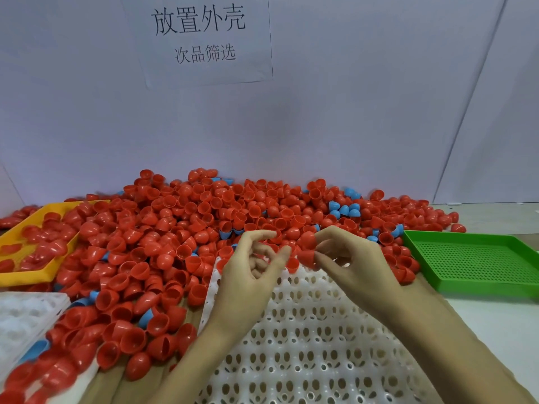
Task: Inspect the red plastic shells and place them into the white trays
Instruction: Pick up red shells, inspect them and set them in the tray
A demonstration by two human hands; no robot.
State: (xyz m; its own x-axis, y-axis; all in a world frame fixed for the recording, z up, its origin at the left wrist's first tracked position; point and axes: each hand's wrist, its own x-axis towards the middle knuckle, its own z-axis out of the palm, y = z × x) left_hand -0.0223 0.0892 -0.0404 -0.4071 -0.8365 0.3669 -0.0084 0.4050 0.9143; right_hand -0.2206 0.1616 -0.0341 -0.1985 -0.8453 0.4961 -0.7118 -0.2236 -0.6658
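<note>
Over the far edge of the white tray (306, 339), our right hand (347, 258) pinches two red shells (307, 247), seemingly domes leftward; our left hand (250, 266) hovers beside, loosely curled, empty.

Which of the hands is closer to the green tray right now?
Right. The right hand, pinching red shells at its fingertips, sits just left of the green tray. The left hand is farther off, beyond the right hand, over the white tray.
</note>
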